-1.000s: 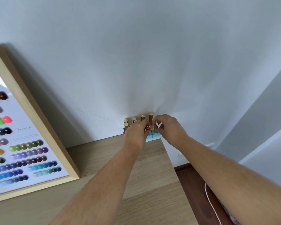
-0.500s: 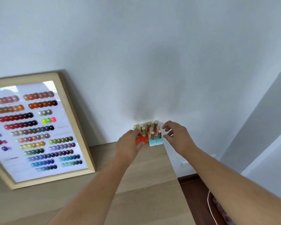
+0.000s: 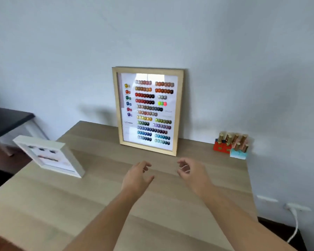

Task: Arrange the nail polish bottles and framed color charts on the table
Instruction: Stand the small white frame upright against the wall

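A cluster of nail polish bottles (image 3: 231, 144) with gold caps and red, pink and light blue bodies stands at the table's far right corner against the wall. A wood-framed color chart (image 3: 147, 110) leans upright on the wall at the back middle. A smaller white-framed chart (image 3: 49, 156) stands tilted near the left edge. My left hand (image 3: 137, 176) and my right hand (image 3: 192, 173) hover over the table's middle in front of the wooden frame, both empty with fingers loosely curled and apart.
The light wooden table (image 3: 101, 205) ends at the right near a wall outlet and white cable (image 3: 295, 220). A dark-topped piece of furniture (image 3: 5, 120) stands lower at the far left.
Both hands let go of the bottle cluster and drew back to the table's middle. The view swung left, so the bottles now sit far right and the white frame appears.
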`<state>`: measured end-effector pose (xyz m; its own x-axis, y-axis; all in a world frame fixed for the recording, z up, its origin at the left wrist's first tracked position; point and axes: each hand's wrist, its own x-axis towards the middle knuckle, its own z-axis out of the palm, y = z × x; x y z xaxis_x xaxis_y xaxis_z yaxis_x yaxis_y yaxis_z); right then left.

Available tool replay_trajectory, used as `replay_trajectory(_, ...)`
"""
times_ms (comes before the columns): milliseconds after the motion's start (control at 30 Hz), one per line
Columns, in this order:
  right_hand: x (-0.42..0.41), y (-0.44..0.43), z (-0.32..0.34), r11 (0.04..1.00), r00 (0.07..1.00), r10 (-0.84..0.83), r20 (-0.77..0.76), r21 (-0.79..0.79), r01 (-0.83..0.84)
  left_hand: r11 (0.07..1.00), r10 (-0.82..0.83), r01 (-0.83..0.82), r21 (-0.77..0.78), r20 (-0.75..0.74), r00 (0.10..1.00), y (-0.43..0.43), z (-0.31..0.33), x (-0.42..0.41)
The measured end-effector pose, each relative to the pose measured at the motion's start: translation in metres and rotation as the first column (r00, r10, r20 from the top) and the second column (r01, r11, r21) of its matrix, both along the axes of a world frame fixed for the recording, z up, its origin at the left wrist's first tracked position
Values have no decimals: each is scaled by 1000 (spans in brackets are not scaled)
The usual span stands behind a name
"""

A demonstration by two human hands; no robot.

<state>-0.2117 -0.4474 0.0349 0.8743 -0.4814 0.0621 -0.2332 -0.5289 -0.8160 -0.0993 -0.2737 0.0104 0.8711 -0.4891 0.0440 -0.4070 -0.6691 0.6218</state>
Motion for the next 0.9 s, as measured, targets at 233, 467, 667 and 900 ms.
replay_trajectory(233,54,96,-6,984,984,173,-37,-39,-174,965,241,-247,-89,-74,968,136,-8,31)
replay_trajectory(467,138,189,-16,981,978,188,-86,-23,-191,964,249,-259,-52,-154,956,238,-24,99)
replay_trajectory(667,203,251,-22,992,988,127,-88,16,-126,962,253,-268,-54,-198,947,294,-25,166)
replay_trajectory(900,245,273,-42,991,986,123,-109,66,-116,911,360,-399,-106,-268,893,322,-32,208)
